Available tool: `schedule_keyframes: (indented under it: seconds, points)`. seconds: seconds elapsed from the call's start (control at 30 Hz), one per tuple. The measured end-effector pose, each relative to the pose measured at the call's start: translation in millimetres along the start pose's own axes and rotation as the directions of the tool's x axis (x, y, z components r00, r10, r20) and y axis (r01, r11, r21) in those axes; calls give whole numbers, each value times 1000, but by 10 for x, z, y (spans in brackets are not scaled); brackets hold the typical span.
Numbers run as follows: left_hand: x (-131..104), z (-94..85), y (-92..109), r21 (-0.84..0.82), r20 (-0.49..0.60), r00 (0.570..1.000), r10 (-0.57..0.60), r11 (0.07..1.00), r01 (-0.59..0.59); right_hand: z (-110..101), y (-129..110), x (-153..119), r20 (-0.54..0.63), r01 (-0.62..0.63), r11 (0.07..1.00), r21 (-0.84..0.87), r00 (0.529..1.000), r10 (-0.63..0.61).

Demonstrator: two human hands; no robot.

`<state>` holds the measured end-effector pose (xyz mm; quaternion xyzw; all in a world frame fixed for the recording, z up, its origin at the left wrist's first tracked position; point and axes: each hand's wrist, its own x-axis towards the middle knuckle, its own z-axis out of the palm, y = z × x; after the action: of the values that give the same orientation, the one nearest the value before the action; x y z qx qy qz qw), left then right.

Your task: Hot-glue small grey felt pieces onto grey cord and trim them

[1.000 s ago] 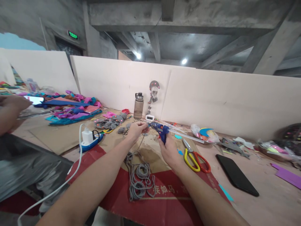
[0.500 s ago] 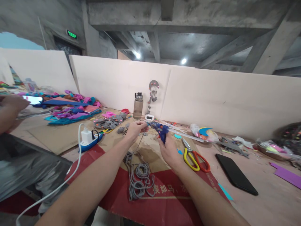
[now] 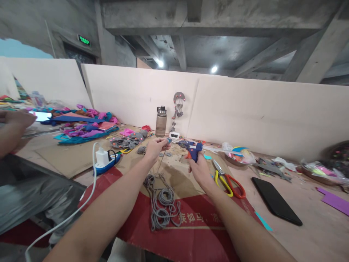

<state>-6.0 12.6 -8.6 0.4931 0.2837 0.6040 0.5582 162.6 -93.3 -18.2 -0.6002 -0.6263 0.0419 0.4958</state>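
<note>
So, far left: co-worker's hand at a lit phone. Next, white cable runs to a power strip; an elbow catching it could yank the plug.

Left hand pinches a small blue piece over the cardboard; a strand drops from there to the loose grey cord. Loops could tangle if pulled fast.

Right hand is wrapped around the glue gun, nozzle toward the left fingertips, gap between. Can't tell if the trigger's pressed. If hot, a slip leftward means burnt fingers; a drip could stick cord to cardboard.

Scissors sit just beside the right forearm: easily knocked.
</note>
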Motion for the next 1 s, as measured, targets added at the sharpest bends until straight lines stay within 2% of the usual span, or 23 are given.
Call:
schedule_keyframes:
  seconds: [0.1,0.17,0.23,0.3,0.37,0.43,0.5,0.53,0.57,0.63,0.7,0.73,0.8,0.87,1.0]
  points:
    - [-34,46,-6,51,46,998,38,998,-41,-1,183,79,72,-151,969,-197,983,168]
    - [-67,78,-16,129,87,992,87,987,-97,1,305,108,123,-144,924,-353,972,199]
    - [-102,104,-23,234,126,982,143,957,-169,1,396,109,169,-125,891,-437,961,218]
    - [-140,126,-21,337,157,966,206,908,-249,-7,432,94,142,-113,862,-494,968,208]
    - [-184,153,-4,417,169,943,286,846,-331,-20,399,83,61,-109,859,-500,985,161]
    - [-234,186,27,488,184,907,379,766,-419,-24,300,82,14,-97,921,-376,994,111]
    - [-288,222,65,559,233,855,464,655,-508,-6,158,79,57,-95,994,-57,994,98]
    - [-314,238,82,594,277,822,498,584,-554,10,79,71,94,-125,981,145,989,113]
    - [-340,253,97,619,321,787,526,513,-595,29,1,58,138,-176,923,343,981,136]
    - [-384,276,112,645,403,729,554,393,-656,64,-140,22,249,-307,696,649,950,187]
    - [-418,294,112,655,446,708,547,339,-675,83,-240,-15,334,-394,481,783,919,208]
    - [-431,302,109,662,451,713,536,335,-671,85,-269,-28,356,-415,417,809,910,215]
    - [-451,320,101,678,438,740,511,353,-645,83,-284,-34,349,-416,386,823,908,233]
    - [-467,344,98,680,399,777,488,411,-607,82,-251,-17,302,-388,443,808,919,254]
    - [-493,398,109,621,291,874,390,618,-482,99,-137,37,189,-331,612,718,939,286]
